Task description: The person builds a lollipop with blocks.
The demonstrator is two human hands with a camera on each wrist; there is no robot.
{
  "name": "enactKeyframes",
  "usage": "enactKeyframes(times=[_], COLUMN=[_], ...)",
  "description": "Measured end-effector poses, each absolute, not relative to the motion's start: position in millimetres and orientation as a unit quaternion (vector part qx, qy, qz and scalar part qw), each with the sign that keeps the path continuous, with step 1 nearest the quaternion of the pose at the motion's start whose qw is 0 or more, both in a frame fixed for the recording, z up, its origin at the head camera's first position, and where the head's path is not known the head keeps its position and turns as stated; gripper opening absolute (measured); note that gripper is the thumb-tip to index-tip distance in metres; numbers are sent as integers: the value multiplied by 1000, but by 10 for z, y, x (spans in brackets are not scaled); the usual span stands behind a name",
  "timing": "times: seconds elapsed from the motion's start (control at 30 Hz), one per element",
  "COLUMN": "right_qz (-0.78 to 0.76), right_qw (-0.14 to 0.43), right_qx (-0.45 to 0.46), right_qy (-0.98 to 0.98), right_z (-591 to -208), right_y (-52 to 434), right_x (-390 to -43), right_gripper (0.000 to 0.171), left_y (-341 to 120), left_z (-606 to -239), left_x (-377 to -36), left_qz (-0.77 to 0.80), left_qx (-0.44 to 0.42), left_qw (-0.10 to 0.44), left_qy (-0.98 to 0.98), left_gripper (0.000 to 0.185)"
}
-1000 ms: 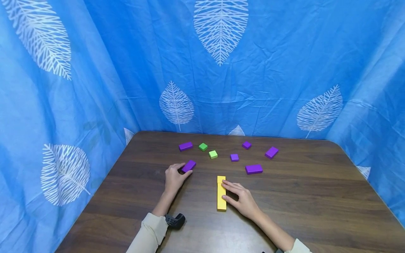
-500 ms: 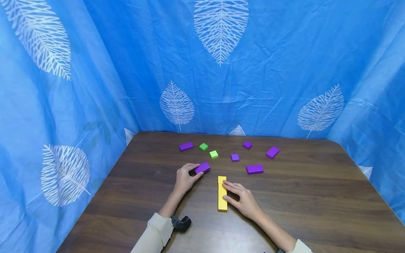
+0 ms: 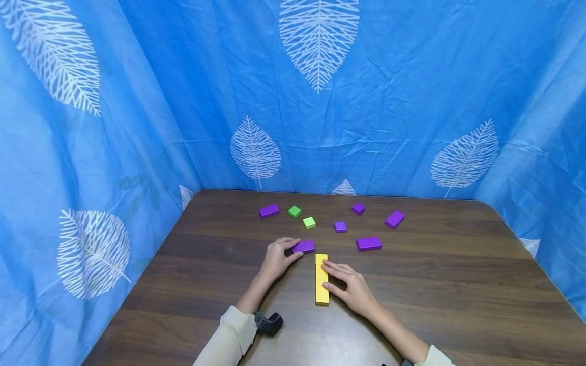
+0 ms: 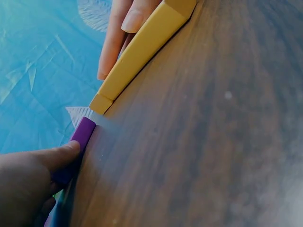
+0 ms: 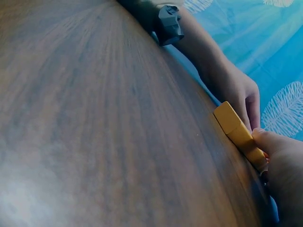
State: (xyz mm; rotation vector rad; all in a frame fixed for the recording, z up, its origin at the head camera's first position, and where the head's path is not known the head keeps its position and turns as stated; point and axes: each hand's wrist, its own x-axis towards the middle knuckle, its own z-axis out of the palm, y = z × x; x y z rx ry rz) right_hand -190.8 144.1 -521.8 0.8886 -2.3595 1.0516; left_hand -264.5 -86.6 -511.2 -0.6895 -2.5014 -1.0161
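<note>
- Since a second ago our left hand (image 3: 276,259) has slid the purple block (image 3: 304,246) rightward across the table (image 3: 448,284), from well left of the yellow bar (image 3: 321,279) to just beside its far end; the right hand has not shifted.
- Nearest us, the right hand (image 3: 350,290) rests against the right side of the yellow bar, fingers extended and pressed along its edge, thumb low on the near part, steadying it rather than gripping round it. The bar seems to be made of yellow pieces laid end to end, with a seam near the far end.
- Our left hand pinches the purple block between thumb and curled fingers; in the left wrist view the thumb (image 4: 61,156) lies on the block (image 4: 81,137), which sits close to the bar's tip (image 4: 102,103) without clearly touching it.
- We judge the step in hand to be bringing this block up to the bar. The next move calls for a small, careful shift and squaring of the block while the right hand holds the bar steady.
- Farther off lie a purple rectangle (image 3: 368,243), a small purple square (image 3: 340,226), two green cubes (image 3: 309,222) (image 3: 294,211) and three more purple blocks (image 3: 269,211) (image 3: 358,208) (image 3: 394,219).
- Behind everything hangs the blue leaf-print curtain (image 3: 183,101).
</note>
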Motion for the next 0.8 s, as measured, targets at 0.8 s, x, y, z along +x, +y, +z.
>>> enactKeyframes(times=[0.8], right_qz=[369], right_qw=[191], right_qx=[313], right_qy=[-854], right_z=[-5199], right_y=[1465], right_x=[-1896], right_gripper=[41], left_y=[-789], left_z=[-5113], left_x=[-2825], left_qz=[-406], left_qx=[-252], left_qw=[106], left_qy=[-872], left_gripper=[34])
